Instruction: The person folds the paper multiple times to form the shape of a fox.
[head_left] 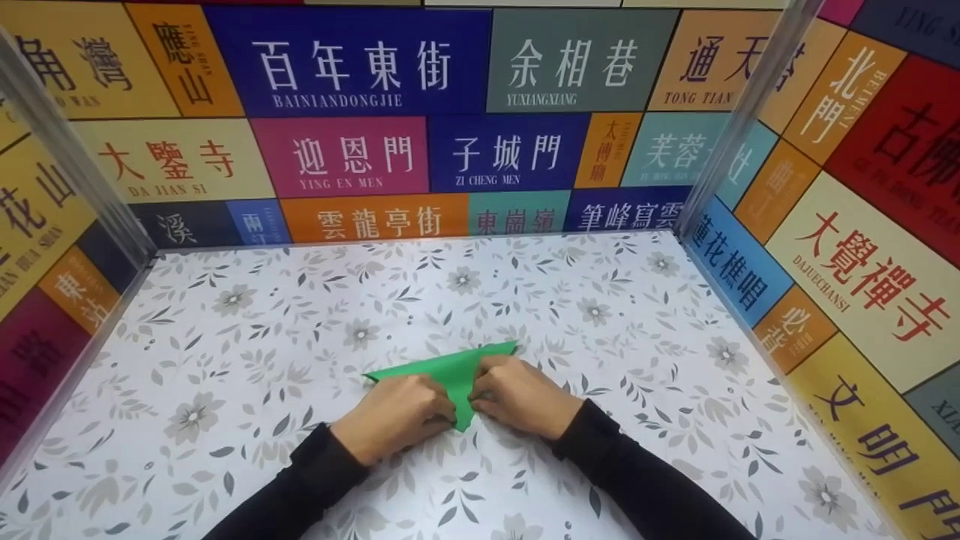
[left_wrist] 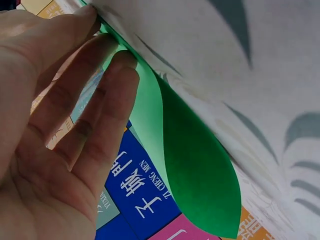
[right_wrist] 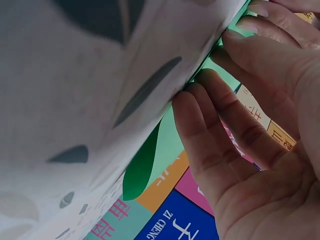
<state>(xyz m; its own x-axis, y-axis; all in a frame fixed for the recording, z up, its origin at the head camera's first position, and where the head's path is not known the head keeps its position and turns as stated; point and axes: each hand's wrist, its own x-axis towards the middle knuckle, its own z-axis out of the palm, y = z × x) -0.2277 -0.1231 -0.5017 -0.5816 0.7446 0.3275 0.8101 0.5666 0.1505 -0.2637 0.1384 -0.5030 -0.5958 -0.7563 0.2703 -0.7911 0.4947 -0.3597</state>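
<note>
A folded sheet of green paper (head_left: 442, 366) lies on the floral tabletop, its long top edge slanting up to the right and its narrow tip pointing toward the person. At its lower left side, my left hand (head_left: 397, 416) pinches the paper near that tip. My right hand (head_left: 525, 394) grips the opposite side, thumb and forefinger close to the left hand's fingertips. In the left wrist view the green paper (left_wrist: 200, 165) bows into a loose curl beyond the fingers. The right wrist view shows a darker flap of the paper (right_wrist: 142, 170) lifting past the fingertips. Both hands cover part of the sheet.
White cloth with grey flowers and leaves covers the tabletop (head_left: 240, 337). Colourful panels with Chinese lettering stand behind the table, including a blue panel (head_left: 352, 94), and along both sides. Clear corner strips (head_left: 742, 112) join the panels.
</note>
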